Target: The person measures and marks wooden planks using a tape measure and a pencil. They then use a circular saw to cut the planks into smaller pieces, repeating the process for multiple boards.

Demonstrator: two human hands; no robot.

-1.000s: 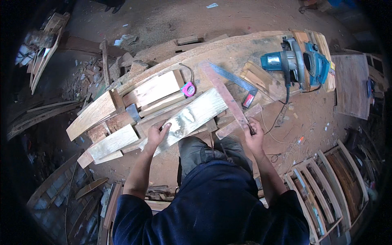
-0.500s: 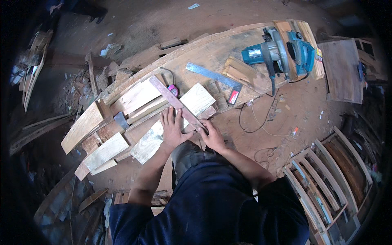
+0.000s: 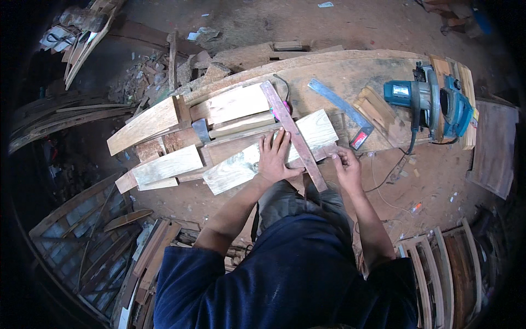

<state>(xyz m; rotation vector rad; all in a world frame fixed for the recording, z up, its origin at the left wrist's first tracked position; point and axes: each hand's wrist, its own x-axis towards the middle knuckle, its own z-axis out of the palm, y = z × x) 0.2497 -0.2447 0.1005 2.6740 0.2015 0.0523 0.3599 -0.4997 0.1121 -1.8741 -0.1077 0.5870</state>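
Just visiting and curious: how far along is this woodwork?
Looks early. Done: several cut boards lie piled on the bench. In hand: the left hand presses a reddish strip across a pale plank, the right hand at its edge. Left: the circular saw sits idle, so any cutting seems ahead.

The left hand [image 3: 274, 159] lies flat on a pale plank [image 3: 241, 167], fingers against a reddish slat [image 3: 293, 134] laid across it. The right hand [image 3: 346, 169] pinches the plank's near edge beside the slat. A blue saw [image 3: 433, 104] sits well apart at the right.
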